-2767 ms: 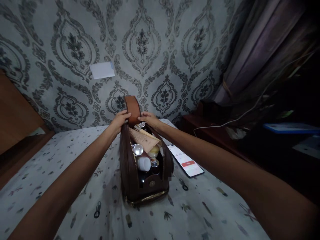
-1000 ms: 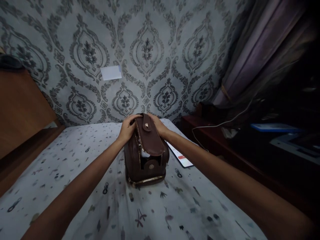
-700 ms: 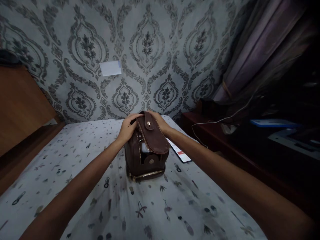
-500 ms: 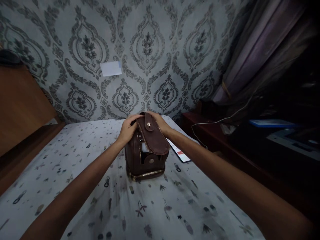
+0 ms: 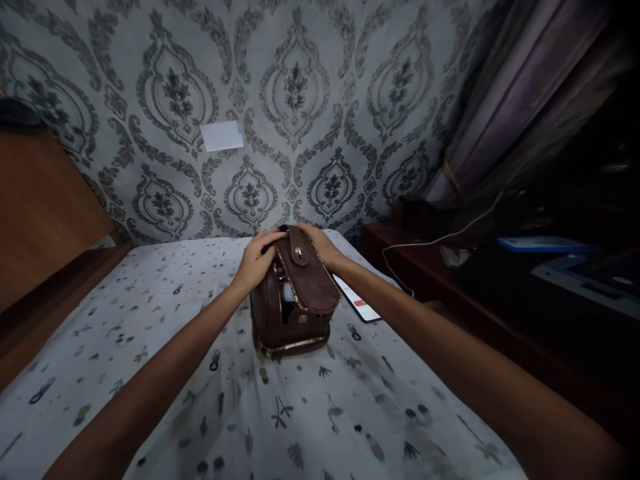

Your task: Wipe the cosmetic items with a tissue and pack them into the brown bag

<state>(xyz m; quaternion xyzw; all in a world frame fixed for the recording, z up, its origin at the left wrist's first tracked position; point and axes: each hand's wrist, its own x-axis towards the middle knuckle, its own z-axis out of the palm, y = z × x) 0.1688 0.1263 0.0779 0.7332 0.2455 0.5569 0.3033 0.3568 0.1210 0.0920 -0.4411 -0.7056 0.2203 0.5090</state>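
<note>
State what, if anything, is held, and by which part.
The brown bag, by its far upper end: left grip at its left side, right grip at its right.

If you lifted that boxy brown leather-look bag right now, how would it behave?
The bag seems fairly stiff, standing boxy and upright. Its rounded, unzipped brown lid may flop. The white item showing inside might shift.

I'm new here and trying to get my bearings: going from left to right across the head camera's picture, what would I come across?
Wooden panel → white card on the wall → brown bag → phone → blue-edged flat object.
</note>
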